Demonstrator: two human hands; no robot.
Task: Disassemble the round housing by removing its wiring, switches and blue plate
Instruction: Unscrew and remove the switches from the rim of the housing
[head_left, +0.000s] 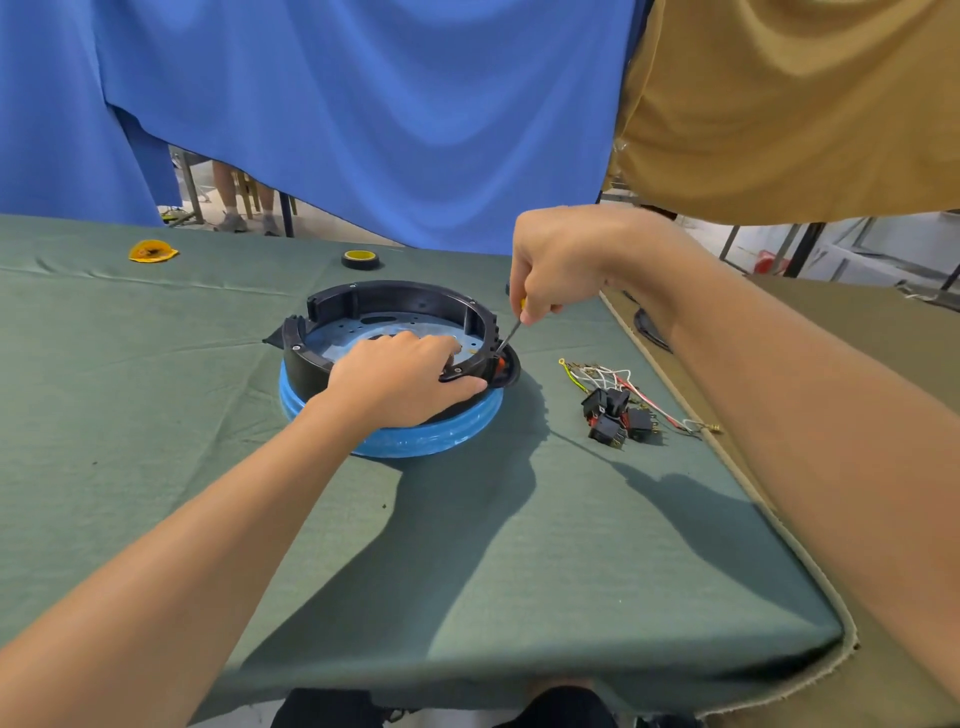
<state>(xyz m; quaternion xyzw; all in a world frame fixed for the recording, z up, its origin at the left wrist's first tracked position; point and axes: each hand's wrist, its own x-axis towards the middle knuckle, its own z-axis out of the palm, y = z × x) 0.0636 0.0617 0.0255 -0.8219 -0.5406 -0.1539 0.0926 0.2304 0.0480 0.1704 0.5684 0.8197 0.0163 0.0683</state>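
Green cloth is covering the table (156, 426), and I am logging the round housing (395, 293) as sitting near the middle of it, open side up. It is black and is resting on a blue ribbed base (431, 439). I am seeing the blue plate (353, 332), perforated, lying inside the housing on its floor.

My left hand (400, 374) is gripping the near right part of the rim, fingers curled over the top edge into the housing and thumb pressing on the outer wall. My right hand (556, 265) is hovering above the right side of the housing, fingers closed round the yellow handle of a screwdriver (511, 332). Its shaft is angling down and left, and the tip is meeting an orange part at the right rim, just beside my left fingertips.

A bundle of switches (615, 415) with wiring (608, 374) attached is lying on the table, right of the housing and apart from it.

At the far edge I am noting a tape roll (361, 259) and, further left, a yellow scrap (152, 251).
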